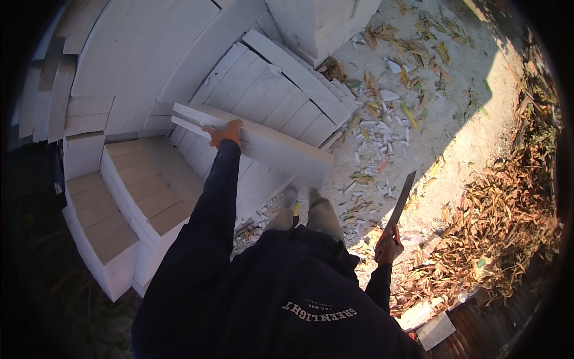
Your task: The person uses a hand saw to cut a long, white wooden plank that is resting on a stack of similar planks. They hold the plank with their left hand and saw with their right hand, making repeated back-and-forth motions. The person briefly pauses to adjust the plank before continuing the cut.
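My left hand (225, 133) grips the upper edge of a long, pale white block (287, 152), which lies tilted across a stack of similar white pieces (257, 84) in front of me. Over on the right side, my right hand (388, 245) holds a handsaw by its orange handle, its long dark blade (402, 194) pointing up and away from the block, apart from it. My legs and feet show below the block, between my two arms.
Stacked white slabs (131, 54) fill the upper left, with stepped white blocks (143, 179) at left. A white block column (335, 24) stands at the top. Dusty ground (430, 102) holds white chips and leaves. Dry leaves (502, 227) pile along the right.
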A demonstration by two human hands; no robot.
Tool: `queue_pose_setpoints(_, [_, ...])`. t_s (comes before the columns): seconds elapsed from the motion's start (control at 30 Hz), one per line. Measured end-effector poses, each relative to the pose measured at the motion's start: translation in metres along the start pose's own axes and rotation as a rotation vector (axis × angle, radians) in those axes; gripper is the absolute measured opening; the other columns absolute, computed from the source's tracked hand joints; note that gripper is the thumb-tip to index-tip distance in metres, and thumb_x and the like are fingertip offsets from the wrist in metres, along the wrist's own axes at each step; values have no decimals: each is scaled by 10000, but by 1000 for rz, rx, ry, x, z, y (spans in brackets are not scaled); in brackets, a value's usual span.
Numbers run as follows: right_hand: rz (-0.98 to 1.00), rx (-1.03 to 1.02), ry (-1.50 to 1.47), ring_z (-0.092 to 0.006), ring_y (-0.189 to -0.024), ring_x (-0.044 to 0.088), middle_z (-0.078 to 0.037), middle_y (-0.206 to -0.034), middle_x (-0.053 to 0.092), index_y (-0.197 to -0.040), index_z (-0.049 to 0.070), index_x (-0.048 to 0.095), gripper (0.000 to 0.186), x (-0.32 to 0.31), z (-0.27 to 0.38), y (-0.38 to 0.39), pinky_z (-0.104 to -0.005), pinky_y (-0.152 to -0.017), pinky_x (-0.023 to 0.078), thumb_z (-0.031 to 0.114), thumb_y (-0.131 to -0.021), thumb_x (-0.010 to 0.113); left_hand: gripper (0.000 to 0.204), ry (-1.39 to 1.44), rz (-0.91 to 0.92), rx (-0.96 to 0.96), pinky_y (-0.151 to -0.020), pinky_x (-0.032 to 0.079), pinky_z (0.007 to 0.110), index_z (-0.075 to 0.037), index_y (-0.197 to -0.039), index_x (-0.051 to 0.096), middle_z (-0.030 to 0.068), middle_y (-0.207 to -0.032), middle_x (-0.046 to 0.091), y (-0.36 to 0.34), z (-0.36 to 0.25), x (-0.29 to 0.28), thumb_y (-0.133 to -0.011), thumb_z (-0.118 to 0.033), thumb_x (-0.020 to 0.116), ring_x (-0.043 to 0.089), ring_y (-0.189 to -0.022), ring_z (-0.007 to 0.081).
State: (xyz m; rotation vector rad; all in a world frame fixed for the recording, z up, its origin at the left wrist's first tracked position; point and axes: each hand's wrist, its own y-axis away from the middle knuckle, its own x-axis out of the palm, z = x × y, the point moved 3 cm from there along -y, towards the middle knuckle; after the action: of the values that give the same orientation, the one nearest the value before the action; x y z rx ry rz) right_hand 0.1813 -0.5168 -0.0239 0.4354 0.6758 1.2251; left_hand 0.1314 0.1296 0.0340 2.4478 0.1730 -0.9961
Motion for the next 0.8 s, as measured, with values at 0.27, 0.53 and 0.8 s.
queue_pose_setpoints(0.27, [60, -54, -48, -35, -459, 437, 53, -640, 546, -1410, -35, 622, 429, -13, 0, -5, -219, -425, 327, 6, -984, 650, 1304, -338, 199, 462, -1035, 556, 405, -159, -1698, 73, 296, -1388, 464, 1, -56, 39, -644, -168, 841, 675, -1113, 424])
queue_pose_setpoints(0.53, [77, -201, -33, -36, -525, 518, 19, -717, 632, -1245, -28, 716, 340, -11, 19, 26, -216, -456, 360, 145, -959, 779, 1310, -632, 236, 680, -1051, 538, 412, -200, -1702, 103, 280, -1352, 543, -20, -111, 74, -616, -249, 834, 662, -1169, 403])
queue_pose_setpoints(0.8, [84, -384, 226, -12, -600, 438, 69, -682, 535, -1319, -17, 709, 344, 50, 63, 81, -240, -529, 328, 151, -1021, 669, 1236, -511, 251, 660, -1025, 548, 442, -182, -1695, 151, 254, -1363, 545, -57, -81, 47, -669, -323, 824, 664, -1177, 403])
